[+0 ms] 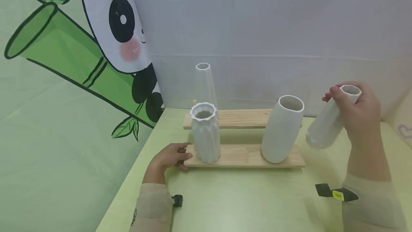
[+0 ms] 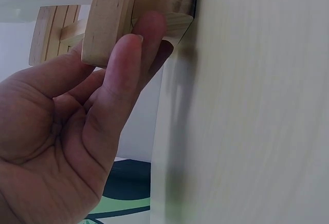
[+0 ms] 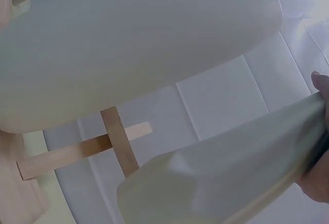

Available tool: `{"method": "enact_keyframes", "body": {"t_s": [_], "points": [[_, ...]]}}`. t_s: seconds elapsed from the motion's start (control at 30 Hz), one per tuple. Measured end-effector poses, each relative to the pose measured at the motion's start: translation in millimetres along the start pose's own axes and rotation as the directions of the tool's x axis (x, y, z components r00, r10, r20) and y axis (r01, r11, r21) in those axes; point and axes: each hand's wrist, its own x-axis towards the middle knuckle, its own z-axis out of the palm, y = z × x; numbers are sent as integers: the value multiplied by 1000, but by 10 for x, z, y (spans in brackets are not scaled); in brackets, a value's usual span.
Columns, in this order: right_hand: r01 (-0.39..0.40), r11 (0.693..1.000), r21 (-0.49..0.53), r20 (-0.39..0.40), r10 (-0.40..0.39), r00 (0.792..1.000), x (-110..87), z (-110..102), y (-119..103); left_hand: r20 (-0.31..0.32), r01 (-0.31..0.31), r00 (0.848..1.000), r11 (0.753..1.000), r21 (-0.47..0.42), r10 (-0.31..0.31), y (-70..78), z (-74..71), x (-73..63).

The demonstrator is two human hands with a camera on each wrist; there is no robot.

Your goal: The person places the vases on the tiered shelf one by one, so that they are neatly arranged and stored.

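My right hand (image 1: 363, 112) grips a white faceted vase (image 1: 325, 128) near its mouth, raised and tilted to the right of a two-tier wooden rack (image 1: 241, 155). In the right wrist view this vase (image 3: 216, 172) slants beside a bigger smooth white vase (image 3: 139, 54). At the left end of the rack's lower board, my left hand (image 1: 170, 156) holds the wood between thumb and fingers. A white vase with a scalloped rim (image 1: 206, 139) stands on the left of that board. The smooth rounded vase (image 1: 283, 131) is on its right. Farther back rises a tall slender vase (image 1: 204, 81).
The rack stands on a pale yellow-green table (image 1: 244, 199). Behind hangs a white creased cloth (image 1: 264, 35). A green cloth with a panda and bamboo picture (image 1: 64, 92) borders the left side.
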Motion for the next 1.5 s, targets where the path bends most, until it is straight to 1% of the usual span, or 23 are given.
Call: {"method": "enact_keyframes", "body": {"t_s": [0.1,0.2,0.23,0.33,0.47,0.63,0.83,0.97,1.13,1.27,1.5], "points": [[24,1000,17,20,-24,1000,69,29,-37,-5,3,1000,1000,1,-3,18,8,2],[52,999,1,40,-52,998,132,56,-64,-16,7,1000,1000,2,-7,31,14,7],[56,998,11,47,-57,997,154,64,-70,-17,5,1000,1000,2,-5,33,15,7],[61,998,-26,68,-59,996,217,75,-100,-16,7,1000,1000,0,-7,39,23,16],[56,998,-29,102,-53,993,306,96,-143,-19,12,1000,1000,-2,-12,46,38,26],[65,997,43,134,-70,988,383,155,-165,-23,11,1000,1000,1,-11,49,37,20],[50,998,41,161,-56,985,470,235,-196,-25,8,1000,1000,3,-8,50,38,11],[53,996,76,175,-65,982,512,281,-227,-29,9,1000,1000,3,-9,47,42,17],[16,993,120,223,-42,974,581,351,-252,-31,13,999,1000,-2,-13,41,45,17],[-10,993,120,248,-20,969,618,417,-272,-30,6,1000,1000,-7,-7,38,50,16],[-29,988,153,302,-18,953,675,548,-295,-31,6,999,1000,-5,-6,47,56,12]]}}
